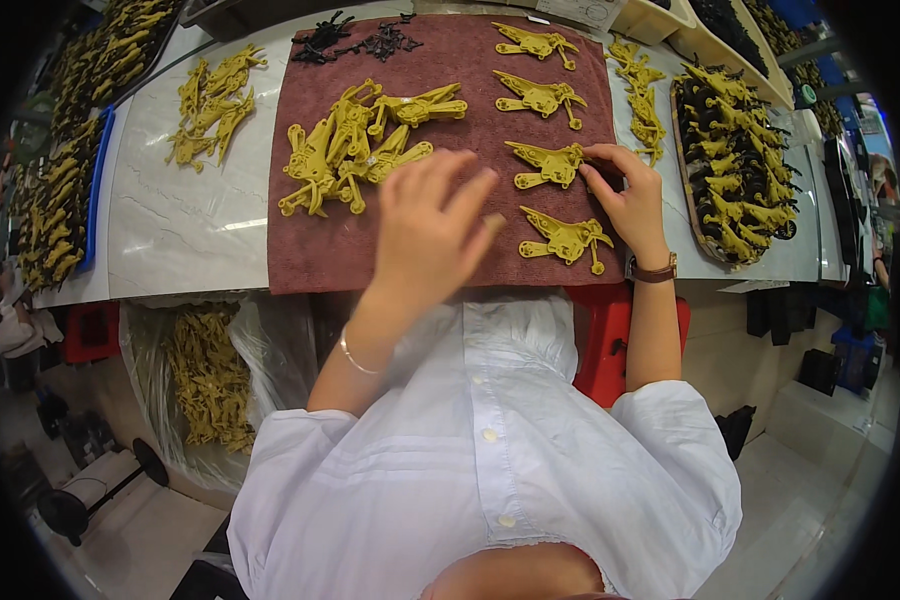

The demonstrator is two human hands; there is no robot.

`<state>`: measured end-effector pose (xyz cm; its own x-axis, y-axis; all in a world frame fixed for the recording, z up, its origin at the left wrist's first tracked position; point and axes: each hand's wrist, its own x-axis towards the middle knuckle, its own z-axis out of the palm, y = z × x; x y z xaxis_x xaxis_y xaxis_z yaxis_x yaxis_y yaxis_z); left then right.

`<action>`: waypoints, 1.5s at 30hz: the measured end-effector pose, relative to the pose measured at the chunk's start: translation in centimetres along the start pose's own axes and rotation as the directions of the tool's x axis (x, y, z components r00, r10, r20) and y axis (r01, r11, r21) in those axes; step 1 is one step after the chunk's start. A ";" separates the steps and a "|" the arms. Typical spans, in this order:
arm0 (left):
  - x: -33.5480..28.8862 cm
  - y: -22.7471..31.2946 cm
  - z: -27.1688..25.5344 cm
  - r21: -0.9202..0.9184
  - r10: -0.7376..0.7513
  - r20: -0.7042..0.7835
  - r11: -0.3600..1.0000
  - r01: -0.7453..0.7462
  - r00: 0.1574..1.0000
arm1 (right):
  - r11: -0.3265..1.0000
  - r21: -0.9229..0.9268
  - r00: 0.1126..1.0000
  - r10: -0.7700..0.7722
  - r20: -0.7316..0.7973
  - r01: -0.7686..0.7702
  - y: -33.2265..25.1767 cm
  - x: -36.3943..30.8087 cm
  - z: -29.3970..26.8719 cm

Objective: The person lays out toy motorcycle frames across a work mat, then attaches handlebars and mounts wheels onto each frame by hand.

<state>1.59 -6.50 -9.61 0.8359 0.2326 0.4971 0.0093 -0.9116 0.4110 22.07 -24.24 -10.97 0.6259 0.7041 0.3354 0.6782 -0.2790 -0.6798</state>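
Observation:
Yellow plastic parts, each with a pointed beak-like end and a small arm, lie in a column on the brown cloth (450, 60). My right hand (625, 195) pinches the right end of one yellow plastic part (547, 165) between thumb and forefinger; the part rests on the cloth. Just nearer to me lies another yellow part (562, 238). Over the middle of the cloth is my left hand (432, 225), slightly smeared by motion, fingers apart and nothing visible in them. Beyond it sits a loose heap of yellow parts (345, 145). The left palm is hidden.
Small black pieces (385, 42) lie at the cloth's far left. Loose yellow parts flank the cloth (210, 105). At right stands a tray of yellow-and-black assemblies (735, 170); a blue-edged tray (100, 190) is at left. Below the table hangs a clear bag of yellow parts (210, 375).

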 end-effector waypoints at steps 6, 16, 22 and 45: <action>0.4 -4.7 -2.3 0.259 -0.122 -0.092 0.955 0.142 0.988 | 0.998 -0.019 0.998 0.064 0.024 -0.064 -1.2 2.3 -0.9; 0.2 -5.0 -0.5 0.364 -0.099 -0.156 0.919 0.150 0.983 | 0.948 -0.167 0.960 -0.250 0.130 0.270 1.7 9.8 1.6; -0.1 -5.2 0.1 0.363 -0.064 -0.191 0.923 0.131 0.979 | 0.949 -0.239 0.966 -0.155 0.209 0.204 2.3 10.3 1.1; -3.2 -0.5 -0.6 -0.950 -0.579 0.282 -0.056 0.308 0.765 | 0.900 0.323 0.875 -0.389 0.289 0.294 -10.3 -3.0 4.0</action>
<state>-1.41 -6.59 -10.89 0.7890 0.6101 -0.0726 -0.2647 0.4442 0.8560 11.68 -20.87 -7.52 0.1723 0.9130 0.3697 0.6697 0.1667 -0.7237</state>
